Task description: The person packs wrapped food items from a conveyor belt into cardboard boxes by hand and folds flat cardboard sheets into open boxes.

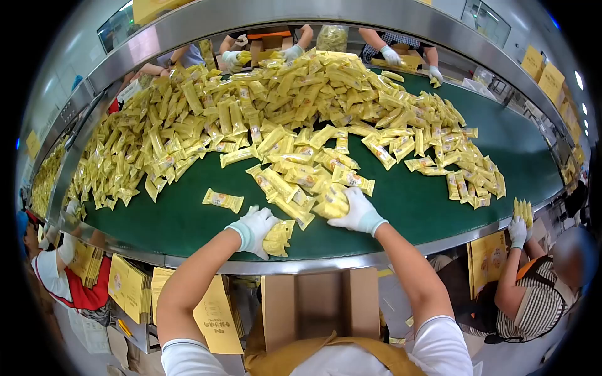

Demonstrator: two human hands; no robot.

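Note:
A large heap of yellow wrapped packets (pixel 301 94) lies on the green table surface (pixel 182 229). My left hand (pixel 254 230), in a white glove, is closed around a few yellow packets (pixel 279 238) near the front edge. My right hand (pixel 359 212), also gloved, grips several yellow packets (pixel 331 202) at the near end of the heap. One loose packet (pixel 223 200) lies beyond my left hand, a little to its left. Below the table edge, in front of my body, stands an open cardboard box (pixel 276 310).
A metal rim (pixel 313 266) borders the table, and a metal rail (pixel 276 17) arches across the far side. Co-workers' gloved hands (pixel 392 56) show opposite. A co-worker (pixel 533 294) at the right holds packets. Flat yellow cartons (pixel 128 288) stand at the lower left.

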